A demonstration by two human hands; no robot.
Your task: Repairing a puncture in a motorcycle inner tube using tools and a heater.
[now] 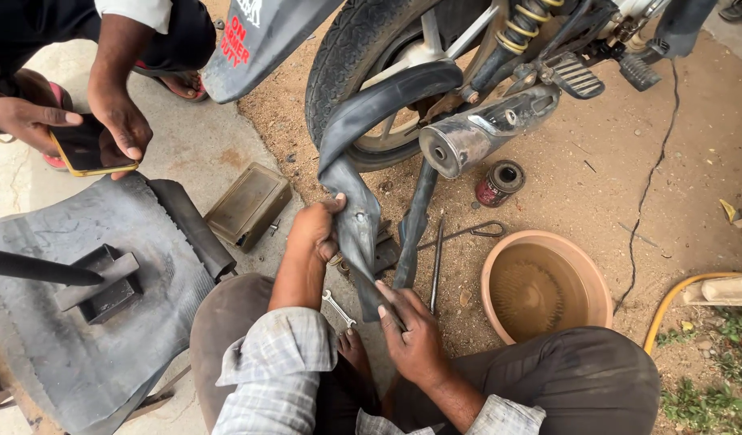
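Hands of the seated person work a black rubber inner tube (363, 217) pulled out from the rear wheel (351, 56) of a motorcycle. Left hand (315, 229) is closed around the flattened tube partway down its length, thumb on top, pinching it firmly. Right hand (411, 334) grips the lower end of the same tube, fingers curled and forefinger extended along the rubber. The tube loops up from both hands to the tyre, passing just beside the chrome exhaust silencer (484, 129). On the sandy ground beneath lie a small spanner (339, 308), long metal tyre levers (437, 262) and a small red tin (498, 183) near the exhaust. A terracotta-coloured basin (548, 286) holding murky water stands to the right of the right hand, close to the knee. A dull metal box (248, 205) sits to the left, beside a large sheet of worn rubber (89, 322) carrying a metal block (101, 286). A second person crouches at upper left, both hands on a phone (85, 145) in a yellow case.
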